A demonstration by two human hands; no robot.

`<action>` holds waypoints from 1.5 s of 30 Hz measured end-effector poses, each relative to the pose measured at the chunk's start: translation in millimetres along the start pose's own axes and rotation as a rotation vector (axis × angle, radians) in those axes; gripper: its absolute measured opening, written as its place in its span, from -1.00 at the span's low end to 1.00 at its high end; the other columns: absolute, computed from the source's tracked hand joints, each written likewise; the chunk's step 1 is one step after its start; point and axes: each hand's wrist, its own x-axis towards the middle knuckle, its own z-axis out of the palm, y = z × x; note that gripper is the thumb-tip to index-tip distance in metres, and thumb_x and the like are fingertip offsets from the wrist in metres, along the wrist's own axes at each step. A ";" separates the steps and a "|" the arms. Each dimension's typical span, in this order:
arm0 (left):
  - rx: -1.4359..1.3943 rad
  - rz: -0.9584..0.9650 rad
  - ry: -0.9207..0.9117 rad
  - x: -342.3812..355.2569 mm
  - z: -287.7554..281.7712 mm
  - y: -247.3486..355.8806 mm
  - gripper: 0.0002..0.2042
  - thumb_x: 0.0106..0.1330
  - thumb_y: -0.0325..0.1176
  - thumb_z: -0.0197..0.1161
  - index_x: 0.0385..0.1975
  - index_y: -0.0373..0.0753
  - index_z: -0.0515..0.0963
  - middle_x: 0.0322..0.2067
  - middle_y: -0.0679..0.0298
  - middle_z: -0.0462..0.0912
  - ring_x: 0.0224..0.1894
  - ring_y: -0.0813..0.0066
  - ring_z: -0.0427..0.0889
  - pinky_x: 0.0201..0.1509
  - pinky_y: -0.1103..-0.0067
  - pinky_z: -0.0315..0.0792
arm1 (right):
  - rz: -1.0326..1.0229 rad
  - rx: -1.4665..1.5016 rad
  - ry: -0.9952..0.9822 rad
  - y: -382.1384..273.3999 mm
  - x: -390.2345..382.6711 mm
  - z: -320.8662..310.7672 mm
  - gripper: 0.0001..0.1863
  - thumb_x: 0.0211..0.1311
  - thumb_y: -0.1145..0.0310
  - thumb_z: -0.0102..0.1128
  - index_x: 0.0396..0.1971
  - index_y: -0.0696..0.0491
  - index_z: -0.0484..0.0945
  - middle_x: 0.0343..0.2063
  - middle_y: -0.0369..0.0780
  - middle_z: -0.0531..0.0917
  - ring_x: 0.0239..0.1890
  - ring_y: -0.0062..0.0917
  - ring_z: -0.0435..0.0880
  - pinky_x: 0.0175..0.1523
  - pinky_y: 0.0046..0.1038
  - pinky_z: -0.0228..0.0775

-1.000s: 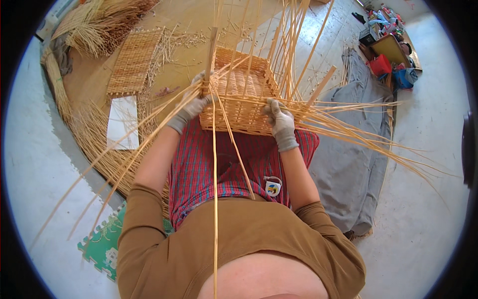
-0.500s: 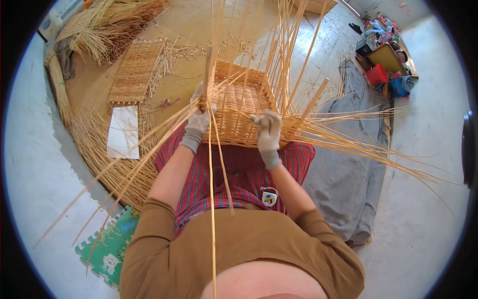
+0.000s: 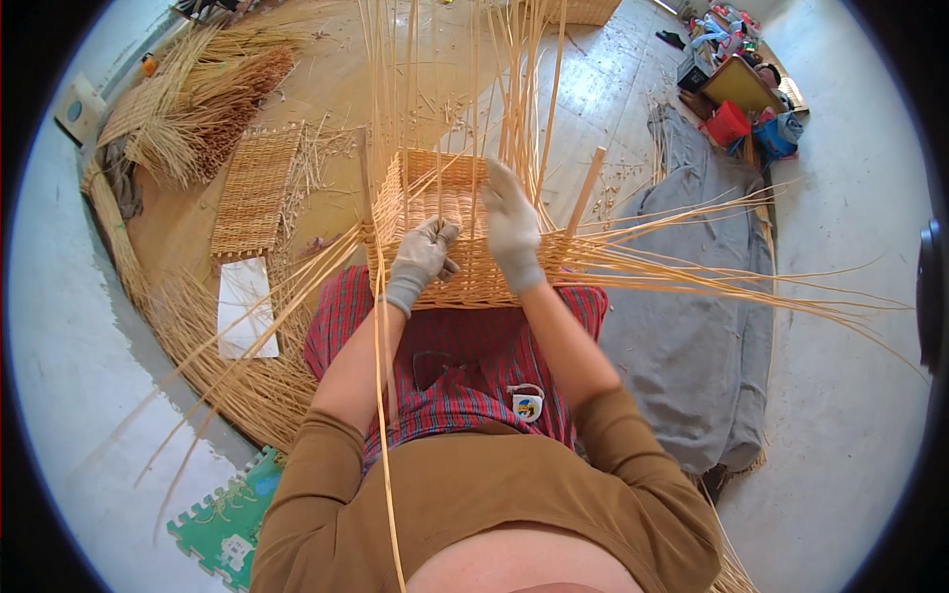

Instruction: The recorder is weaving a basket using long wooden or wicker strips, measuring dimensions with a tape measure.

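A half-woven wicker basket (image 3: 465, 288) with tall upright stakes rests across my lap. My left hand (image 3: 423, 259), in a pale glove, is closed at the near wall's rim, its fingers curled round the foot of an upright stake (image 3: 439, 148). My right hand (image 3: 512, 225), gloved too and blurred by motion, is raised beside the same wall, fingers stretched upward near the stakes; no strand shows in its grip. Long loose willow rods (image 3: 682, 265) fan out from the basket's right corner. Others trail from its left corner, one rod (image 3: 385, 435) hanging down toward me.
To the left lie a woven mat (image 3: 259, 188), a white sheet (image 3: 244, 306) and heaps of rods (image 3: 203, 341). A grey cloth (image 3: 682, 346) covers something on the right. Farther right stands a red bucket (image 3: 728, 124); a green foam mat (image 3: 225, 524) lies lower left.
My left hand has moved from the basket's left corner to the middle of its near wall. My right hand has risen, fingers straightening. The basket sits slightly farther left in view.
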 end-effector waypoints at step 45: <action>1.143 0.807 0.552 -49.9 -109.2 -79.9 -0.49 0.32 -0.34 0.27 0.29 -0.03 0.37 0.01 0.12 0.66 -0.09 0.02 0.68 -0.07 0.23 0.55 | 0.797 0.387 0.108 -12.3 -16.2 159.3 -0.18 0.28 0.06 0.43 0.47 -0.03 0.29 0.21 -0.02 0.52 0.07 -0.33 0.56 0.30 -0.43 0.31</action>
